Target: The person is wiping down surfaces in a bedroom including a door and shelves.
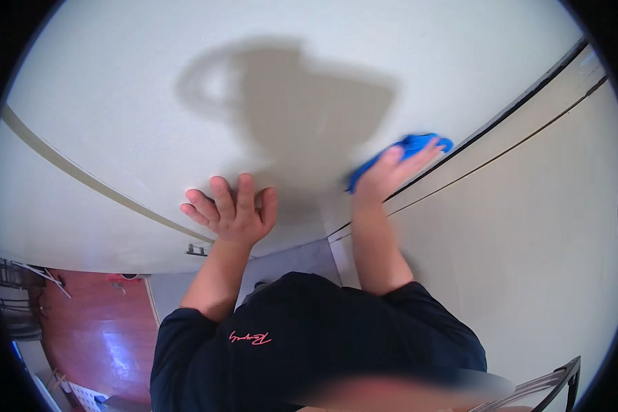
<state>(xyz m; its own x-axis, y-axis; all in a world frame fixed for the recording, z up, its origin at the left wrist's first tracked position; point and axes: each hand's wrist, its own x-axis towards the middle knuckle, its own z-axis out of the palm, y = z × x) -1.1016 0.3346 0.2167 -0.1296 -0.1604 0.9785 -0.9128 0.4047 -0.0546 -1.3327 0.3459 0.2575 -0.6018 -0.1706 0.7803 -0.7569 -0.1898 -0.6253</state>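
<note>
My right hand (pixel 383 175) lies over a bunched blue cloth (pixel 417 143) against an upright pale panel (pixel 134 139), close to the panel's dark right-hand edge. The thumb and fingers are somewhat blurred, and part of the cloth is hidden beneath them. Lower and to the left, my left hand (pixel 232 208) has its fingers spread and holds nothing. Its fingertips are at or very near the same panel; contact cannot be made out. A broad shadow falls on the panel above both hands.
A dark seam (pixel 494 126) divides the panel from a pale surface (pixel 504 232) on the right. Small metal hardware (pixel 195 250) sits at the panel's lower left. Below are a grey floor (pixel 298 257) and a reddish floor (pixel 92 329), with stacked furniture (pixel 20 304) at far left.
</note>
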